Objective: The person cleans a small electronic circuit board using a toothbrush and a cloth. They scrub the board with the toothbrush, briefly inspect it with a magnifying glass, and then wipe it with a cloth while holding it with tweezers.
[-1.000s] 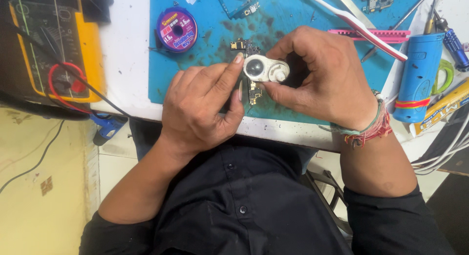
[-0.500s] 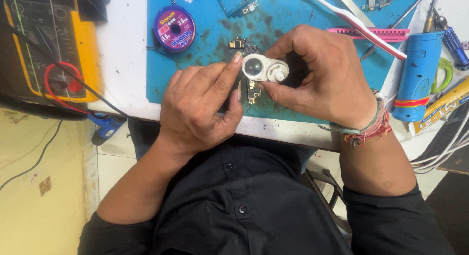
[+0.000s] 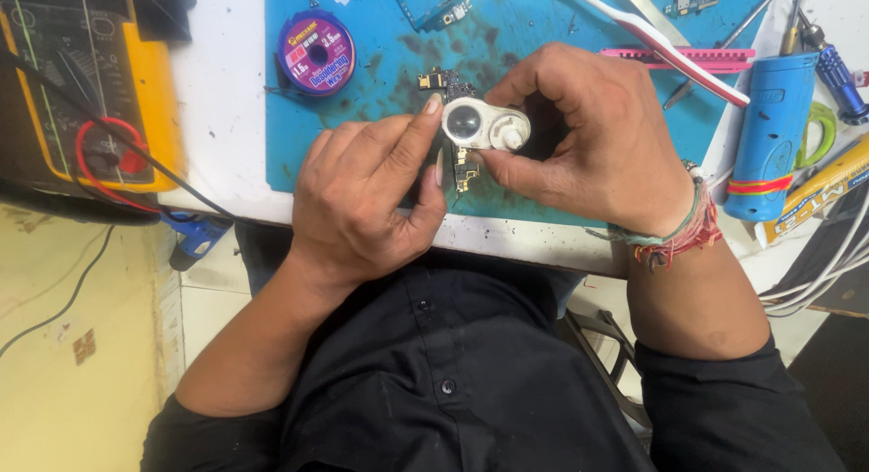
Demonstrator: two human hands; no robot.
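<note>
My right hand [image 3: 593, 137] pinches a small white magnifier loupe [image 3: 484, 124] with a round lens, holding it over a narrow dark circuit board [image 3: 463, 169] on the blue work mat [image 3: 380, 92]. My left hand [image 3: 367, 196] grips the board from the left, its index fingertip touching the loupe's left end. Most of the board is hidden under the loupe and my fingers; only its top and lower part show.
A purple spool of desoldering wick [image 3: 316, 52] lies on the mat's upper left. A yellow multimeter [image 3: 90, 83] with red and black leads sits far left. A toothbrush [image 3: 656, 42], pink comb [image 3: 679, 57], blue cylindrical tool [image 3: 769, 128], screwdrivers and cables crowd the right.
Both hands, with the loupe and board, have shifted slightly up and left in the view. The grip is unchanged.
</note>
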